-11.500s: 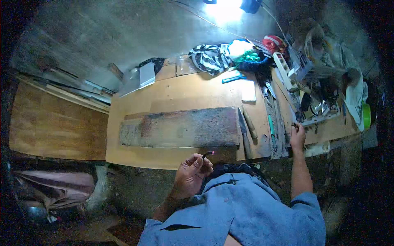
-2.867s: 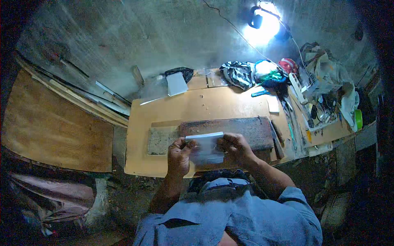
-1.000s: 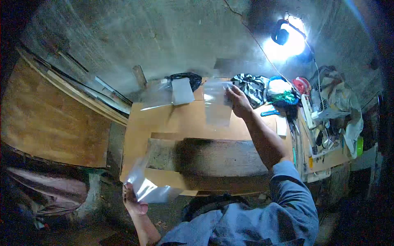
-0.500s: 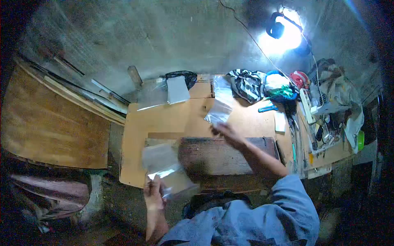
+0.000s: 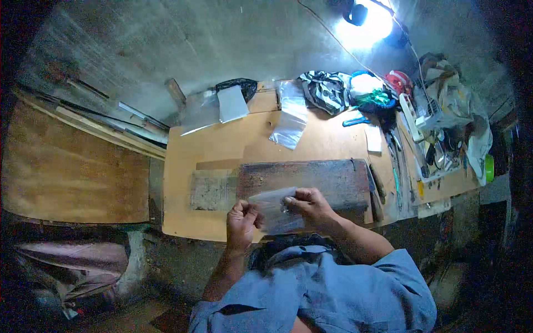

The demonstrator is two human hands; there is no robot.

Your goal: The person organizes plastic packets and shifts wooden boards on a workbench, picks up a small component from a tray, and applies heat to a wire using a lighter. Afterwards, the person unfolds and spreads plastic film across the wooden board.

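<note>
A clear plastic bag (image 5: 276, 212) is stretched between my hands, just above the near edge of the wooden board. Its left edge is pinched in my left hand (image 5: 242, 223). My right hand (image 5: 312, 206) grips the upper right part between thumb and fingers. Whether there is something inside the bag I cannot make out. Farther back on the table lies a stack of clear plastic bags (image 5: 290, 119). Under and beyond my hands is a dark, worn wooden board (image 5: 311, 172), with a grey speckled slab (image 5: 214, 190) at its left.
White sheets (image 5: 233, 105) lie at the back left, beside a black plastic bag (image 5: 237, 87). A striped bag (image 5: 326, 91), a blue-handled tool (image 5: 356, 121) and a power strip (image 5: 411, 116) crowd the right side. A bright lamp (image 5: 369, 25) hangs above.
My right hand has come back from the stack of plastic bags to the bag at the near side. My left hand has moved right and up, and both hands now hold the bag.
</note>
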